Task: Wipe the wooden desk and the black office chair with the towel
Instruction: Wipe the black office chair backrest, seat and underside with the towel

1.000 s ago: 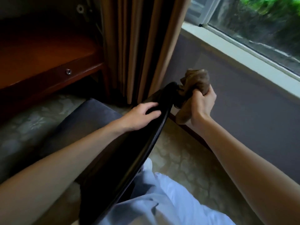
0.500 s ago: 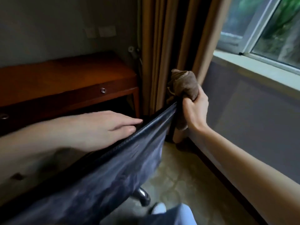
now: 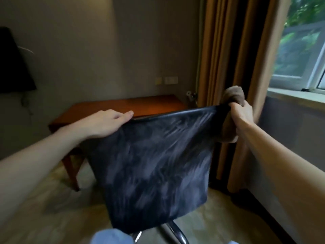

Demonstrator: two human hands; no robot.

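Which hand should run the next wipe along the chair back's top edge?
Right. The right hand grips the towel, bunched over the top right corner of the chair back. The left hand rests flat on the top edge with no cloth, so it likely serves best steadying.

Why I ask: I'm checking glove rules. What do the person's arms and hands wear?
Nothing shows on them. The left hand and right hand are ungloved, with no ring, watch or band visible, and no sleeve reaches into view. The only clothing seen is a light blue garment at the bottom edge.
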